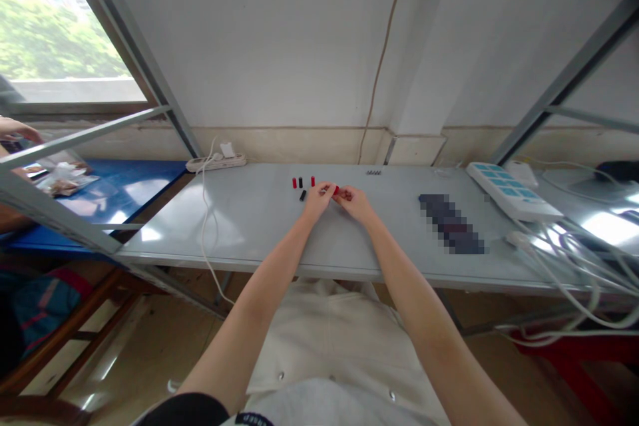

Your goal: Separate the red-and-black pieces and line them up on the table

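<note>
Red and small, the held cylinder (336,190) is pinched between the fingertips of the left hand (319,197) and the right hand (352,202), which are brought close together over a gray desk (259,213). Left of the held cylinder, a red cylinder (294,183) and a black cylinder (300,182) are seen side by side, apparently upright; nearer to it, a second red cylinder (313,181) is stood, also apparently upright. Just beside the left hand, a second black cylinder (303,196) is laid on its side. Beyond the held cylinder and to its right, small dark pieces (374,172) are lined up in a short row. Well to its right, a pixelated item (452,223) is placed before a blue-and-white power strip (512,192); well to its left, a white power strip (219,162) is set along the far edge.
</note>
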A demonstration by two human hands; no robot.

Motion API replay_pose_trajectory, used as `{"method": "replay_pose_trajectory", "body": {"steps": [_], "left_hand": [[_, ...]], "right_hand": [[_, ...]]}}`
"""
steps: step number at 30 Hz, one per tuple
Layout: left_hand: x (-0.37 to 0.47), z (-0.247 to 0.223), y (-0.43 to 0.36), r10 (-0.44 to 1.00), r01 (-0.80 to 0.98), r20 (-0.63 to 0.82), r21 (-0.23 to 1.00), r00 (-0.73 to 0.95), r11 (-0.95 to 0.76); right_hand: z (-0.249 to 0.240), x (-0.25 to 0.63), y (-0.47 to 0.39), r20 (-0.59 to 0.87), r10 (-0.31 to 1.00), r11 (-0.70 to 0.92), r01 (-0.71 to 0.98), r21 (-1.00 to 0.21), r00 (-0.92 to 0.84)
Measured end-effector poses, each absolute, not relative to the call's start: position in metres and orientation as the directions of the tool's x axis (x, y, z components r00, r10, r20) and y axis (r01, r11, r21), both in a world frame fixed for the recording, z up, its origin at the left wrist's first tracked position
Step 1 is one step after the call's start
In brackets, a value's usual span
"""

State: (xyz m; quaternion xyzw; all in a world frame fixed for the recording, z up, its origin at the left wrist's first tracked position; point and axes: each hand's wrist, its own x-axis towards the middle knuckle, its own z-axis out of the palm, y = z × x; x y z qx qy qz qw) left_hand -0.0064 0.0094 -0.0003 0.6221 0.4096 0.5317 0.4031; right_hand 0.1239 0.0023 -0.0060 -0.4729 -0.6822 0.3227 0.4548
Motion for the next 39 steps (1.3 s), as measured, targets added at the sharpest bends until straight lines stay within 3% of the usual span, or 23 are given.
{"method": "replay_pose_trajectory", "body": {"steps": [5, 9, 14, 18, 27, 39], "left_hand": [[-0.006, -0.003, 0.012, 0.951, 0.077, 0.285, 0.952, 0.122, -0.295], [-0.006, -0.006, 0.014, 0.943, 0.21, 0.313, 0.92, 0.11, -0.33], [-0.006, -0.009, 0.013, 0.906, 0.496, 0.395, 0.762, 0.152, -0.416], [-0.005, -0.012, 0.011, 0.887, 0.613, 0.407, 0.65, 0.221, -0.45], [-0.002, -0.008, 0.005, 0.882, 0.682, 0.367, 0.564, 0.297, -0.465], [0.001, -0.007, 0.003, 0.884, 0.673, 0.336, 0.575, 0.325, -0.466]], "right_hand": [[-0.003, 0.123, -0.002, 0.347, 0.923, 0.382, 0.499, -0.778, -0.165], [-0.001, 0.124, 0.001, 0.332, 0.933, 0.344, 0.623, -0.702, -0.141], [0.009, 0.138, 0.026, 0.298, 0.954, 0.206, 0.753, -0.625, -0.013], [0.013, 0.155, 0.056, 0.285, 0.958, 0.136, 0.838, -0.528, 0.024], [0.003, 0.167, 0.095, 0.212, 0.977, 0.063, 0.896, -0.44, 0.035], [0.005, 0.167, 0.106, 0.203, 0.979, 0.055, 0.931, -0.36, 0.021]]}}
